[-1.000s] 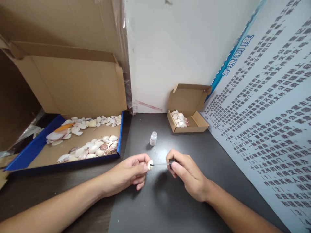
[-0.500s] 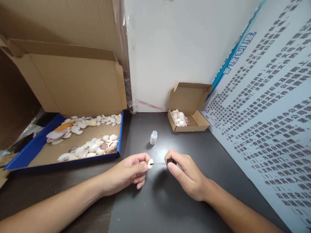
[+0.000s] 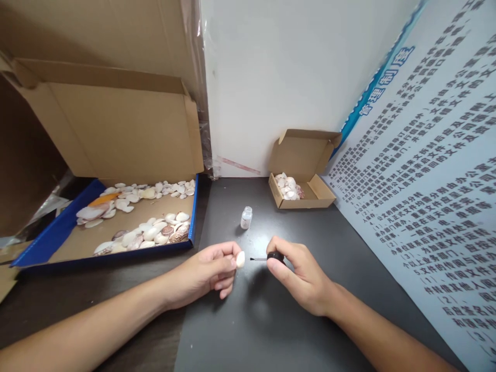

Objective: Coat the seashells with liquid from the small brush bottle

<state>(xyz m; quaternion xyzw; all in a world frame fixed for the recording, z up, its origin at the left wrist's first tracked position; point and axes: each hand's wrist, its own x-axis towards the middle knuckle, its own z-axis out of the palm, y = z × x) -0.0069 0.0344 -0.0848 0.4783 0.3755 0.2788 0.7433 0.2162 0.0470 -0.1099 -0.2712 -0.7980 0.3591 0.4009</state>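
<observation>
My left hand (image 3: 209, 268) pinches a small pale shell (image 3: 241, 259) between thumb and fingertips, just above the dark table. My right hand (image 3: 298, 274) grips the black cap of a thin brush (image 3: 267, 257), whose tip points left at the shell with a small gap between them. A small clear bottle (image 3: 246, 217) with no cap stands on the table just beyond both hands.
A large open cardboard box with a blue rim (image 3: 58, 237) holds several shells at the left. A small open cardboard box (image 3: 306, 199) with several shells sits at the back right. A printed poster (image 3: 426, 196) leans along the right side, and a white wall stands behind.
The brush tip, which touched the shell before, has drawn back to the right, leaving a small gap. Both hands stay in nearly the same spot.
</observation>
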